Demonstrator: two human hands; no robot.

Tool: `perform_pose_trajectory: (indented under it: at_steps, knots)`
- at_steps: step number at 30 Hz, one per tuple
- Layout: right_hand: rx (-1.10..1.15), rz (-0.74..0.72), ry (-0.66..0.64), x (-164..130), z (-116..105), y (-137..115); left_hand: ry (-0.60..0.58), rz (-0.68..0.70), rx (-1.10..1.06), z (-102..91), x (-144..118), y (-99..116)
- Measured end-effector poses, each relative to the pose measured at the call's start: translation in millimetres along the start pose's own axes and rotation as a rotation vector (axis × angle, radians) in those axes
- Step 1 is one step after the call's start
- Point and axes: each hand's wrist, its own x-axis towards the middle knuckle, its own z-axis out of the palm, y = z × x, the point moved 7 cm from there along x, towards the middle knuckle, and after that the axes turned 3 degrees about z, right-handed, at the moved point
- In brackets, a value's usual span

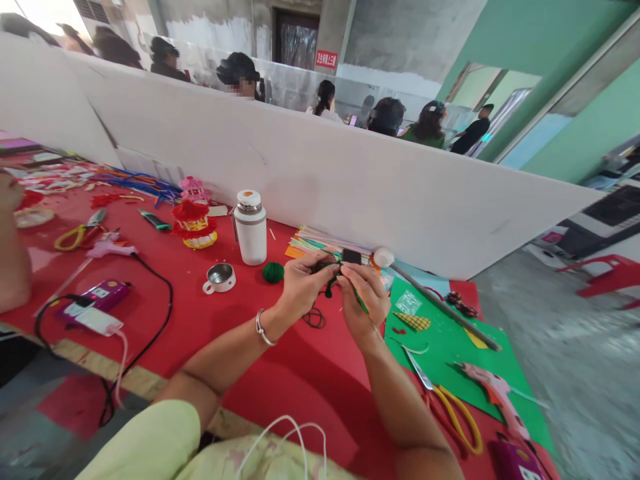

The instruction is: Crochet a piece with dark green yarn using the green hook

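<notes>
Left hand (304, 283), bare, silver-coloured bangle at the wrist: thumb and forefinger pinched together on a small dark green yarn piece (329, 290), part of which hangs below the fingertips, the rest hidden by the grip. Right hand (367, 293), bare: fingers closed around a slim green-handled tool (361, 302), its working end too small and covered to make out. Position: yarn piece between the two hands, above the red-covered desk (280, 373), directly under the left fingers and just left of the right fingertips; the left hand is the nearer, the two sets of fingertips meeting or almost so. Long axis of the tool: slanting from the yarn piece back toward the right wrist, far-left to near-right; hanging part of the yarn roughly downward. Adjacent: one round ball of dark green yarn (273, 272), on the desk just left of the left hand; one loose coil of thin dark strand (315, 318), on the desk below the hands; one black rectangular object (351, 256), just beyond the right fingers, contents unclear.
</notes>
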Motion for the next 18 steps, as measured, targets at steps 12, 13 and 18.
perform_pose_trajectory:
  at_steps: [12,13,18]
  knots:
    - [0.29,0.173,-0.056,6.6,-3.9,28.2,-0.211,-0.393,-0.181,3.7,3.7,-1.1]
    - [0.329,0.199,-0.076,7.8,-3.8,30.5,-0.214,-0.398,-0.181,3.4,4.4,-1.1]
    - [0.447,0.239,-0.138,10.0,-5.1,37.5,-0.202,-0.459,-0.162,4.4,3.7,-1.6]
